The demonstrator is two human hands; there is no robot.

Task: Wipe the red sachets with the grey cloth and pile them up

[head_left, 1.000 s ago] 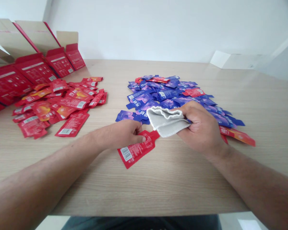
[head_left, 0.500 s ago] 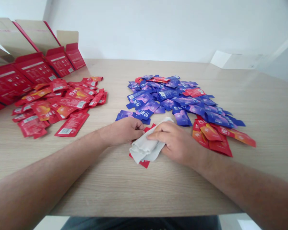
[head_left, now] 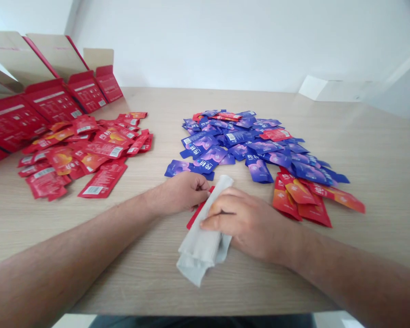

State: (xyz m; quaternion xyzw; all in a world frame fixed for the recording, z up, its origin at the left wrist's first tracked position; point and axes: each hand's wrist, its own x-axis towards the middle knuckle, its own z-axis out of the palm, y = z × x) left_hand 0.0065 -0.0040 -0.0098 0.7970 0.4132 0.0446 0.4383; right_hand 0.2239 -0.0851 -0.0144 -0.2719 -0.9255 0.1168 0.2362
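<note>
Presently: one red sachet (head_left: 196, 219), inward of the near edge's middle on the tabletop (head_left: 140, 278), partly beneath a pale cloth (head_left: 198, 246); left hand (head_left: 179, 193), grip closed on the sachet; right hand (head_left: 249, 223), grip clasping the cloth. Wiping seemingly unfinished. Red pile (head_left: 95, 148), leftward edge; mainly blue pile (head_left: 239, 136), toward far edge; share completed, indeterminable.

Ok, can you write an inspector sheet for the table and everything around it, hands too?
Surface: table, pale wood grain.
Things in use: cloth over a red packet, partly hiding it.
Clutter: red pile left; blue pile in the middle, some red packets on it; orange-red packets right.
Hands: left hand at the red packet's edge, grip unclear; right hand holding the cloth.
Cables: nothing seen.
Surroundings: red boxes, flaps up, back left; white block back right; wall behind.
</note>
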